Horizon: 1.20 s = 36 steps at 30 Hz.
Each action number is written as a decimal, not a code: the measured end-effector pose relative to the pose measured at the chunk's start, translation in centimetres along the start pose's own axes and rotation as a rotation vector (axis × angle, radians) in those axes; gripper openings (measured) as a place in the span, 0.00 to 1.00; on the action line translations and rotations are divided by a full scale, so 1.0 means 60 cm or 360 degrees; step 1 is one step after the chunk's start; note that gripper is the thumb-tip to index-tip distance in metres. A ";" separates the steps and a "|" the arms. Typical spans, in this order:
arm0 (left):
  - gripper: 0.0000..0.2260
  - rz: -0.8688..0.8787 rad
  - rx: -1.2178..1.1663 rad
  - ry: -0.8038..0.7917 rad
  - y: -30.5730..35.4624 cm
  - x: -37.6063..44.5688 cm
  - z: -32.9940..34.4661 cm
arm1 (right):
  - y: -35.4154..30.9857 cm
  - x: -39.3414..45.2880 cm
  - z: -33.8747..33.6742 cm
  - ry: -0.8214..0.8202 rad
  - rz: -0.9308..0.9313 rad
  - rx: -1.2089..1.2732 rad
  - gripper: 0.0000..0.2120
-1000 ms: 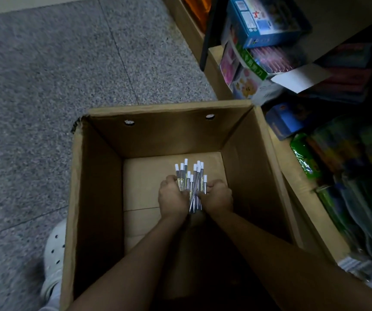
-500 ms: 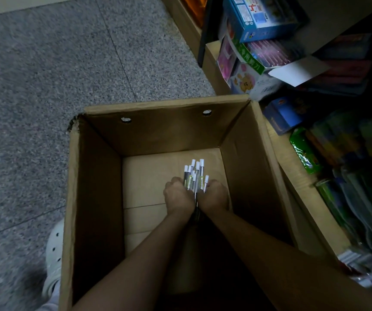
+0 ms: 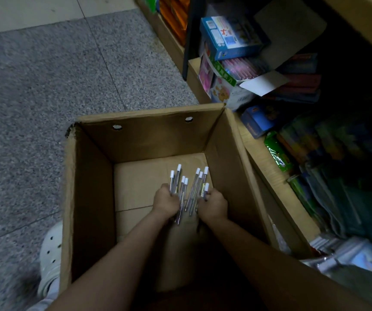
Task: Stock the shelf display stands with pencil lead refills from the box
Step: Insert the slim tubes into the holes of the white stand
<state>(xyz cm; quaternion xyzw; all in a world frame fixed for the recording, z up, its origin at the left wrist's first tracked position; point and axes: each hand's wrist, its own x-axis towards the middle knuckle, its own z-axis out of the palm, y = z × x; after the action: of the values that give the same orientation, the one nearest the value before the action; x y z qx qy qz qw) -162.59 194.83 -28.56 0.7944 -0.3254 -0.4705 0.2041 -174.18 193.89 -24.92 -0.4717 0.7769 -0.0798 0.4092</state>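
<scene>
A tall open cardboard box point(image 3: 90, 198) stands on the floor in front of me. Both arms reach down to its bottom. My left hand point(image 3: 166, 202) grips a few slim clear lead refill tubes with white caps point(image 3: 177, 179). My right hand point(image 3: 214, 206) grips several more refill tubes point(image 3: 199, 182). The two bunches fan apart, caps pointing away from me. A few tubes hang down between the two fists. The fingers are hidden under the hands.
A low wooden shelf point(image 3: 268, 167) runs along the box's right side, packed with toy boxes point(image 3: 229, 39) and green packets point(image 3: 277, 153). Grey speckled floor point(image 3: 46, 86) lies to the left. A white perforated clog point(image 3: 50, 259) stands by the box's left near corner.
The hands, pressed together around one bunch half a second ago, have drawn apart. The tubes now spread into two fans, one in each fist.
</scene>
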 end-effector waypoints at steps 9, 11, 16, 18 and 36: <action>0.11 0.0087 -0.0525 -0.0557 0.123 -0.111 -0.116 | -0.061 -0.132 -0.128 -0.0288 -0.0265 0.0505 0.10; 0.08 0.0302 -0.0344 -0.0589 0.166 -0.149 -0.137 | -0.074 -0.171 -0.175 -0.0343 -0.0372 0.0604 0.10; 0.15 0.0678 -0.0392 -0.0743 0.279 -0.260 -0.168 | -0.097 -0.260 -0.319 -0.0174 -0.0731 0.0650 0.07; 0.18 0.0743 -0.0437 -0.0857 0.316 -0.305 -0.167 | -0.094 -0.292 -0.367 -0.0088 -0.0788 0.0629 0.02; 0.08 0.1454 -0.0638 -0.0909 0.445 -0.505 -0.086 | -0.046 -0.410 -0.525 0.0776 -0.0990 0.0205 0.06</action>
<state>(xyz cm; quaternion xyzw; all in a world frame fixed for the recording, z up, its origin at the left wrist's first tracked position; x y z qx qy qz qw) -177.20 197.58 9.30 0.3604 -0.5824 -0.5829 0.4372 -189.33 203.81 10.82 -0.6251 0.6647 -0.3582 0.1978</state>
